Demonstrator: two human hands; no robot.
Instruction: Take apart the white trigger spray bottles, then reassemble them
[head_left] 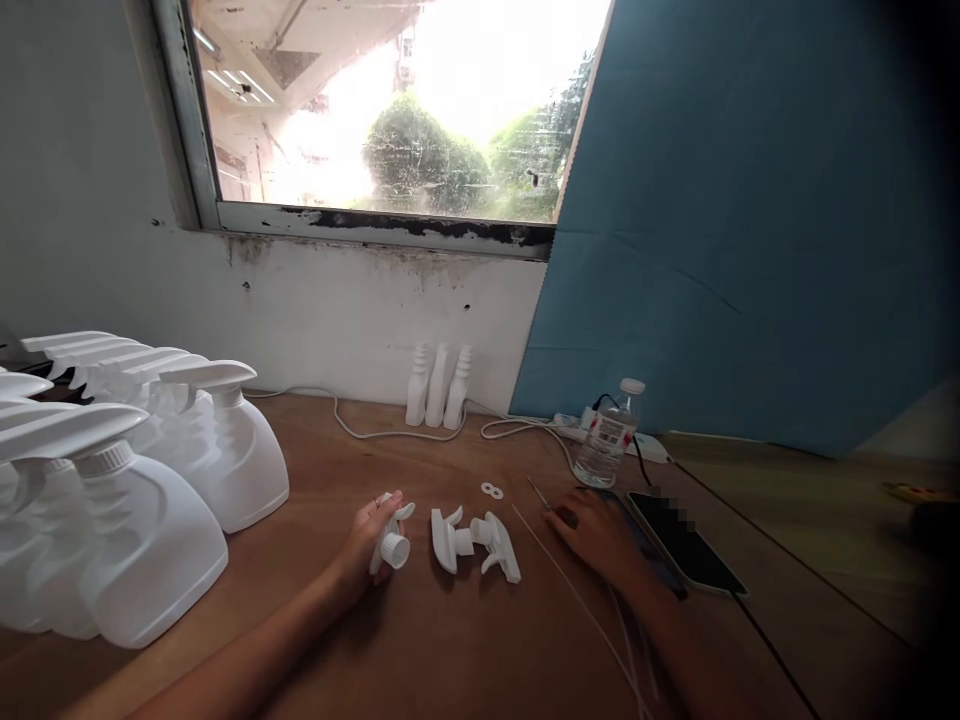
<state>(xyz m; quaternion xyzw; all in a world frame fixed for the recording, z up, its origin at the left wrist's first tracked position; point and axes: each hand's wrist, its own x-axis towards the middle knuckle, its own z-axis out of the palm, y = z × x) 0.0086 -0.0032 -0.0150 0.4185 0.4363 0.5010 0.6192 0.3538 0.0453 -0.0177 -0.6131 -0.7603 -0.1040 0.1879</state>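
My left hand (373, 530) is closed around a white trigger sprayer head (393, 549), its round screw collar facing me. Two more trigger sprayer heads lie on the table just right of it: one (445, 541) with its collar pointing right, the other (501, 547) with its collar pointing left. Beyond them are two small white ring washers (491, 490), side by side. My right hand (592, 530) rests low over the table, its fingertips at the end of a thin pointed metal tool (538, 493). The tool's far end is hidden by the fingers.
White spray bottles (157, 530) with trigger heads crowd the left. Three slim white bottle-shaped pieces (439, 388) stand by the wall. At right are a water bottle (602, 445), a power strip (651, 448) and a phone (686, 545). Thin clear tubes (581, 600) and a white cable (360, 434) cross the table.
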